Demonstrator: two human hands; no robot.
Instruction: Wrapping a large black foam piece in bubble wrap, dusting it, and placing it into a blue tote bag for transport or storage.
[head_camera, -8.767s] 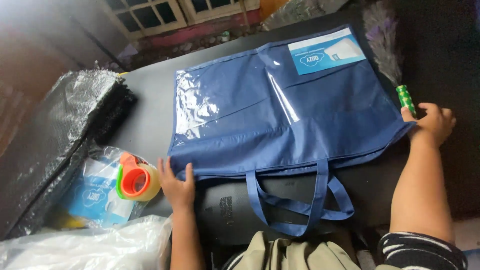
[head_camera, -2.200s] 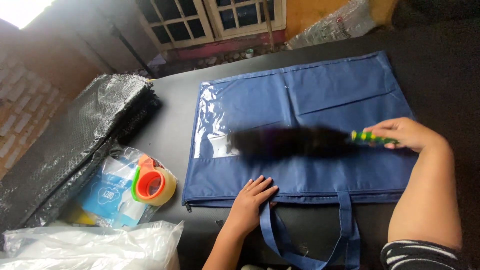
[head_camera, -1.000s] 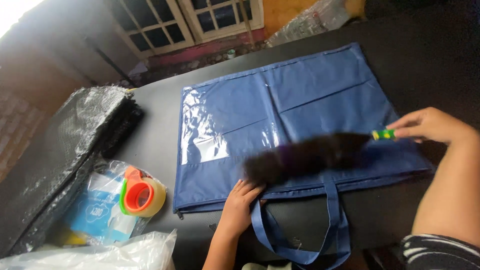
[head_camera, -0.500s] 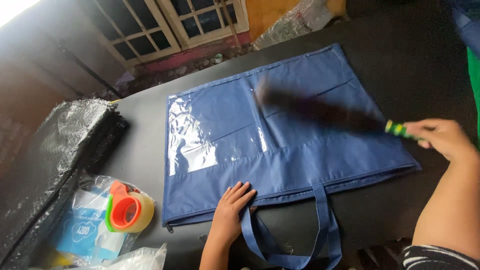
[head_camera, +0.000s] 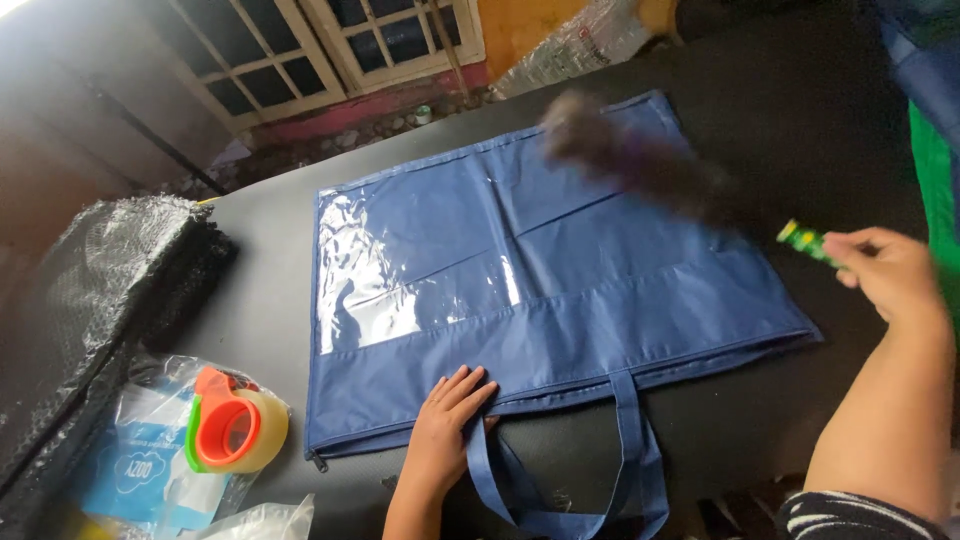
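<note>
Flat navy-blue fabric storage bag (head_camera: 560, 290) with a clear plastic window, lying spread on the dark counter (head_camera: 260, 300), its carry straps hanging over the near edge. My left hand (head_camera: 445, 425) lies flat, fingers extended and together, on the bag's near hem beside the straps; I judge this pins the fabric so it does not slide. My right hand (head_camera: 890, 275), over the counter's right edge, has its grip closed on the green-and-yellow handle of a dark feather duster (head_camera: 640, 160), whose blurred plume hangs above the bag's far right corner. Near the left edge rest an orange-and-green tape dispenser (head_camera: 232, 432) on a clear packet with a blue card (head_camera: 140, 465), and a black bubble-wrapped stack (head_camera: 90, 300).
</note>
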